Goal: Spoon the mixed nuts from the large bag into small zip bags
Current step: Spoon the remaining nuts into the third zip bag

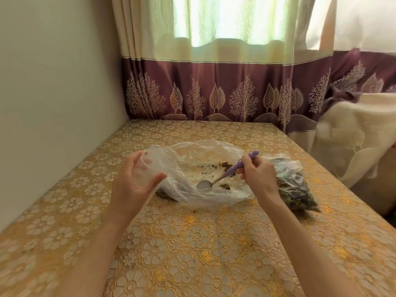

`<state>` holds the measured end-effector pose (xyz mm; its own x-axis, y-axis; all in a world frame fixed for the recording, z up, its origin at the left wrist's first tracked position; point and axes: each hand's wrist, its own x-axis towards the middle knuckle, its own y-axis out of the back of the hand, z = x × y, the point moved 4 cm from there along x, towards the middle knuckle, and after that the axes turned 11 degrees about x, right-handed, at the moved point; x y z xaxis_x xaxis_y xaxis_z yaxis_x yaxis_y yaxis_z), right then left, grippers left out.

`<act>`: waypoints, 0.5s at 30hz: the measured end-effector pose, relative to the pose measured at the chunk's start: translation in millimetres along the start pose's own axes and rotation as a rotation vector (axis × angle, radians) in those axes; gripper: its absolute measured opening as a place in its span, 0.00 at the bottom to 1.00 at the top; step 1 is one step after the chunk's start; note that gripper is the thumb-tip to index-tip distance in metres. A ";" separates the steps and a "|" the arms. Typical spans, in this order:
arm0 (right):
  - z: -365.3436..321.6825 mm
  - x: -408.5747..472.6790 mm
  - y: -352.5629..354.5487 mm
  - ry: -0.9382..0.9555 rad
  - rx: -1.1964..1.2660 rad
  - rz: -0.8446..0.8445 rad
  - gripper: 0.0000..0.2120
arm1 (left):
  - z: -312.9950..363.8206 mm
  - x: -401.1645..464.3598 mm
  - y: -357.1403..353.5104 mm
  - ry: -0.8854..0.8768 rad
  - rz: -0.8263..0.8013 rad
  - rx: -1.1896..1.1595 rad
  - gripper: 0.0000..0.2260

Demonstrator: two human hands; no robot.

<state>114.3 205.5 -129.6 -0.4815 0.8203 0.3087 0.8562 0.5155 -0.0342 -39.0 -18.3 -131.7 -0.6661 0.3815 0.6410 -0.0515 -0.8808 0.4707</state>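
Nearest in, the gold floral-patterned tablecloth (192,249) carried two bare forearms: the left hand (135,179) gripped the rim of the large, nearly empty clear plastic bag (192,153), the right hand (257,174) pinched the purple-handled metal spoon (222,176), bowl empty inside. Only scattered mixed nuts (222,166) were left there, while the filled small clear zip bags (295,187) lay just right, so the job looked nearly done.

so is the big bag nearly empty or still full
Nearly empty: the large bag lies flat and holds only scattered nuts, and the spoon bowl inside it looks empty.
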 end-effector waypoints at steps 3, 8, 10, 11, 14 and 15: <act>-0.7 -0.1 -11.6 -0.015 -0.009 -0.034 0.14 | -5.5 2.1 3.0 0.048 0.023 -0.050 0.42; 12.5 0.1 -30.8 -0.135 0.009 -0.021 0.16 | -12.4 3.3 5.0 0.067 0.042 -0.095 0.41; 18.1 -2.1 -36.7 -0.191 0.074 -0.018 0.16 | -13.2 3.1 4.2 0.061 0.038 -0.088 0.38; 20.4 -3.3 -38.5 -0.224 0.124 -0.018 0.15 | -12.8 3.0 3.7 0.054 0.035 -0.084 0.37; 25.0 -5.5 -39.8 -0.311 0.224 -0.020 0.14 | -11.5 3.0 2.0 0.047 0.021 -0.070 0.40; 26.4 -5.6 -39.8 -0.343 0.239 -0.028 0.14 | -11.3 3.0 1.5 0.048 0.020 -0.072 0.39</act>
<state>78.0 186.9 -155.1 -0.5728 0.8194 -0.0203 0.7940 0.5485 -0.2623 -49.5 -21.6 -135.9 -0.7020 0.3512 0.6195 -0.0897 -0.9066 0.4123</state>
